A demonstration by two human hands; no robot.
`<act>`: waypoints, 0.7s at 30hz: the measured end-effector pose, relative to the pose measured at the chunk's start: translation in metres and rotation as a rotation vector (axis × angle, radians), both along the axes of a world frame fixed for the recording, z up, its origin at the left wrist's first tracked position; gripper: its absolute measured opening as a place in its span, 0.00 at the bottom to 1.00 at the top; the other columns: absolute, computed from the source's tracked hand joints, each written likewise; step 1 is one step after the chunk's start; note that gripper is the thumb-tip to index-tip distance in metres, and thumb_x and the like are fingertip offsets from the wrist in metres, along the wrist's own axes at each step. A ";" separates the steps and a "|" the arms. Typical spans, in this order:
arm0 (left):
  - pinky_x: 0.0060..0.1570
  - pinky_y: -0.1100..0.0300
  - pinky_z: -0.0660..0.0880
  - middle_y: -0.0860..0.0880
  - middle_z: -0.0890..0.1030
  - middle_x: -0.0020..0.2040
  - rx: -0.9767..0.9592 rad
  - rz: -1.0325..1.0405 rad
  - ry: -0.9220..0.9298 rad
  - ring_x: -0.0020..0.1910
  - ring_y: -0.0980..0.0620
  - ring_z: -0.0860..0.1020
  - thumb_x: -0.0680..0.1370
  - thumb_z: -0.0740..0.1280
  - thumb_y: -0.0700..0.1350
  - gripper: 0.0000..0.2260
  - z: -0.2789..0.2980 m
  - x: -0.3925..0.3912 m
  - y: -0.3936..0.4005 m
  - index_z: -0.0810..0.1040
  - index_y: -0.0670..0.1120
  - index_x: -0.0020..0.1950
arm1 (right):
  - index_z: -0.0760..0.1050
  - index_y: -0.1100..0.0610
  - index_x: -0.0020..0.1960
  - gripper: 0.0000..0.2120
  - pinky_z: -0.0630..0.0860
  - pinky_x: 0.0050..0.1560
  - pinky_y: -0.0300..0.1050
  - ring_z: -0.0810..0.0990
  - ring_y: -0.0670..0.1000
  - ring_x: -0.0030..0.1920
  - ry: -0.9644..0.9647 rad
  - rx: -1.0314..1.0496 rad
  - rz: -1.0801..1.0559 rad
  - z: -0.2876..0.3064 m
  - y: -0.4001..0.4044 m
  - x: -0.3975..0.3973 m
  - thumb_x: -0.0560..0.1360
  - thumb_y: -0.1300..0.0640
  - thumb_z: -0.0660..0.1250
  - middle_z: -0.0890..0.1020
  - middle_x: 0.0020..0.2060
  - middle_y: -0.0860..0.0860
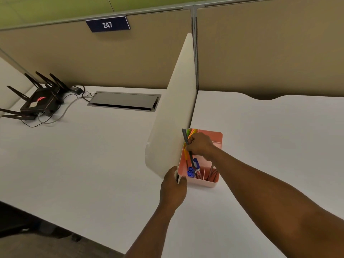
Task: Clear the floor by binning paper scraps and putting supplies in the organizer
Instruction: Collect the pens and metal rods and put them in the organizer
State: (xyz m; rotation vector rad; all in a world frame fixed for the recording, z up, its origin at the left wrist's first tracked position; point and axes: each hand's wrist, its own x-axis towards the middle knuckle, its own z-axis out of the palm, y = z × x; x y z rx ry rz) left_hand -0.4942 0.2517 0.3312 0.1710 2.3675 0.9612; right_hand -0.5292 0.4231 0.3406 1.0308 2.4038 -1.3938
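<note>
A pink organizer (pixel 216 138) stands on the white desk (pixel 270 146), tight against the cream divider panel (pixel 175 112). Blue markers (pixel 191 171), an orange pen and other supplies stand in its compartments. My right hand (pixel 200 145) hovers over the organizer's left side, shut on a grey pen (pixel 186 138) held upright with its tip down among the markers. My left hand (pixel 174 187) grips the near edge of the divider panel, just beside the organizer's front left corner.
A black router (pixel 40 103) with several antennas and cables sits at the far left of the neighbouring desk. A metal cable hatch (pixel 123 102) is set into that desk. Tan partition walls with a "247" sign (pixel 107 24) close the back. Dark floor shows at bottom left.
</note>
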 end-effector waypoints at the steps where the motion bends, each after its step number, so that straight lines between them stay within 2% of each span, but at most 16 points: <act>1: 0.70 0.50 0.68 0.50 0.69 0.72 0.004 0.001 -0.009 0.70 0.48 0.69 0.81 0.63 0.47 0.21 0.000 0.000 0.000 0.64 0.51 0.73 | 0.78 0.64 0.51 0.10 0.82 0.51 0.53 0.84 0.57 0.46 0.025 -0.039 -0.041 -0.002 0.001 0.000 0.72 0.61 0.72 0.83 0.48 0.59; 5: 0.69 0.49 0.68 0.50 0.69 0.72 0.010 -0.002 -0.025 0.70 0.48 0.69 0.81 0.62 0.48 0.21 0.001 0.001 -0.002 0.64 0.51 0.73 | 0.75 0.62 0.47 0.07 0.82 0.52 0.56 0.84 0.59 0.47 0.139 -0.277 -0.284 -0.005 0.000 -0.002 0.71 0.65 0.73 0.82 0.46 0.60; 8: 0.69 0.50 0.69 0.50 0.70 0.72 -0.001 -0.002 -0.023 0.70 0.48 0.70 0.81 0.62 0.48 0.21 0.000 0.000 -0.002 0.65 0.51 0.73 | 0.72 0.60 0.45 0.09 0.82 0.51 0.57 0.83 0.59 0.48 0.157 -0.304 -0.310 -0.007 -0.002 -0.002 0.71 0.66 0.72 0.81 0.47 0.60; 11: 0.69 0.50 0.69 0.50 0.70 0.72 0.003 -0.001 -0.022 0.69 0.49 0.70 0.81 0.63 0.48 0.20 -0.001 0.000 -0.002 0.65 0.51 0.73 | 0.74 0.62 0.50 0.10 0.82 0.49 0.53 0.83 0.58 0.47 0.115 -0.163 -0.219 -0.009 -0.004 -0.003 0.71 0.65 0.71 0.81 0.47 0.59; 14: 0.69 0.50 0.69 0.51 0.70 0.71 0.009 -0.003 -0.018 0.69 0.49 0.70 0.81 0.63 0.48 0.20 -0.002 0.000 -0.002 0.65 0.52 0.72 | 0.78 0.63 0.50 0.06 0.81 0.48 0.49 0.82 0.56 0.47 0.102 0.043 -0.092 -0.011 -0.004 -0.004 0.72 0.64 0.69 0.81 0.46 0.57; 17: 0.68 0.50 0.69 0.51 0.70 0.72 -0.002 -0.001 -0.024 0.69 0.49 0.70 0.81 0.63 0.48 0.20 -0.004 -0.001 -0.002 0.65 0.52 0.72 | 0.78 0.62 0.46 0.03 0.74 0.37 0.39 0.80 0.53 0.44 0.075 0.199 0.066 -0.010 -0.004 -0.006 0.75 0.63 0.66 0.80 0.42 0.55; 19: 0.68 0.50 0.68 0.51 0.70 0.72 -0.007 -0.005 -0.023 0.69 0.48 0.70 0.81 0.63 0.49 0.20 -0.006 -0.002 -0.002 0.65 0.53 0.72 | 0.78 0.61 0.48 0.03 0.71 0.39 0.38 0.79 0.52 0.44 0.061 0.251 0.142 -0.009 -0.004 -0.009 0.75 0.62 0.66 0.81 0.44 0.55; 21: 0.68 0.50 0.68 0.51 0.70 0.72 -0.023 -0.010 -0.018 0.69 0.48 0.70 0.81 0.63 0.50 0.21 -0.007 -0.002 -0.002 0.65 0.53 0.73 | 0.77 0.61 0.55 0.09 0.71 0.44 0.40 0.80 0.53 0.49 0.061 0.269 0.199 -0.010 -0.006 -0.011 0.75 0.59 0.68 0.81 0.50 0.55</act>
